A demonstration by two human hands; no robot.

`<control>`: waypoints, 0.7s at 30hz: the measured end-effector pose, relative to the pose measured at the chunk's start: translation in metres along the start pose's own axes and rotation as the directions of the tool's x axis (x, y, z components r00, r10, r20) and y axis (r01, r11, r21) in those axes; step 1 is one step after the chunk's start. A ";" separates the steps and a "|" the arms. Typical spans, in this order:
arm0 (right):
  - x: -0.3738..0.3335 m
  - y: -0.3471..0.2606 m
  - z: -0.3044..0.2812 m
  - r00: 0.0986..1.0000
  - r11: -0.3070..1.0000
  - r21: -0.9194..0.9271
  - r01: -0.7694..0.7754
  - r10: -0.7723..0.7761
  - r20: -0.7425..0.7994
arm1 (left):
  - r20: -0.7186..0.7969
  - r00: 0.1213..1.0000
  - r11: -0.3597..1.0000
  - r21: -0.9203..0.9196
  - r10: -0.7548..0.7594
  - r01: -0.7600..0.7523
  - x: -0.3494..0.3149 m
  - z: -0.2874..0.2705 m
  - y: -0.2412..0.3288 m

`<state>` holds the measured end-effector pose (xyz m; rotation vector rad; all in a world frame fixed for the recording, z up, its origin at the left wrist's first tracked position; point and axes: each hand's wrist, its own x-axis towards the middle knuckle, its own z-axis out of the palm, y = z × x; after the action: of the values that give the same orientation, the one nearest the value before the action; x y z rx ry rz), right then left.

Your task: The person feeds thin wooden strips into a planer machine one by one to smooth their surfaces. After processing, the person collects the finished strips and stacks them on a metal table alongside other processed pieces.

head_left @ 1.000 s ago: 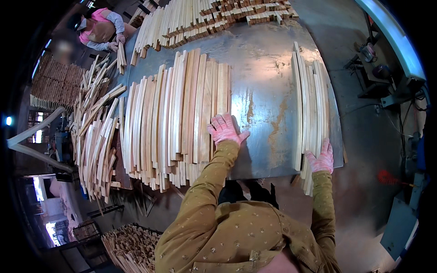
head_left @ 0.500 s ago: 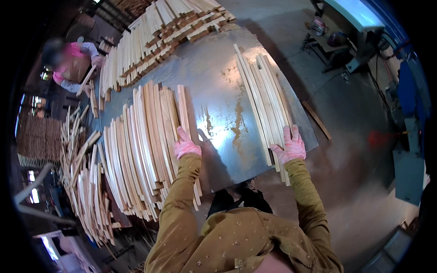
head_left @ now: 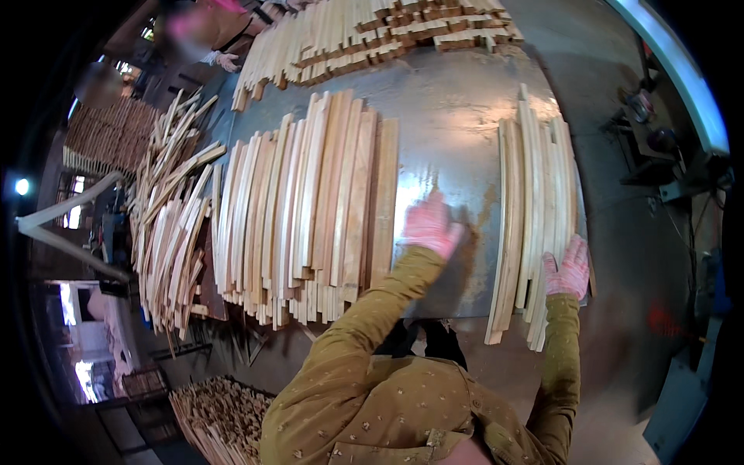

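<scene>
My left hand, in a pink-patterned glove, is over the metal tabletop between two groups of wooden strips. Its fingers stretch forward, slightly blurred, with nothing visible in them. My right hand, gloved alike, lies on the near right part of the smaller group of strips, thumb apart from the fingers. Left of my left hand is a broad row of strips laid side by side, with more strips underneath at the near end. One brown strip forms this row's right edge.
The metal table carries a tall stack of strips at its far side. A co-worker's gloved hand shows at far left. Loose strips pile up at the left; a bundle stands at lower left. Machinery is at right.
The view has shifted, so the table appears farther right. My left hand has left the broad row and moved right over bare metal. My right hand remains on the smaller group.
</scene>
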<state>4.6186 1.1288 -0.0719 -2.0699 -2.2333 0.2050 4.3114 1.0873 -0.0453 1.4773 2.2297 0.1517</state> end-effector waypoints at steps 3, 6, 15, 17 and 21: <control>-0.013 -0.052 0.000 0.971 0.962 0.142 0.233 -0.221 -0.092 | -0.179 0.888 0.785 0.417 -0.424 0.459 -0.029 -0.053 -0.091; -0.064 -0.173 0.012 0.912 0.838 0.398 0.374 -0.409 0.003 | -0.256 0.921 0.837 0.396 -0.294 0.377 -0.034 -0.044 -0.154; -0.124 -0.323 0.072 0.759 0.807 0.318 0.497 -0.582 0.292 | -0.261 0.925 0.886 0.303 -0.276 0.350 -0.015 -0.045 -0.168; -0.136 -0.338 0.083 0.806 0.881 0.345 0.323 -0.447 0.388 | -0.352 0.915 0.868 0.373 -0.196 0.329 -0.022 -0.034 -0.173; -0.102 -0.359 0.090 0.811 0.767 0.576 -0.284 -0.129 0.571 | -0.338 0.902 0.849 0.359 -0.270 0.389 -0.016 -0.033 -0.172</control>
<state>4.2592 0.9979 -0.1009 -1.8302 -1.8687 1.5753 4.1567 1.0067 -0.0685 1.2932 2.8493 -0.2702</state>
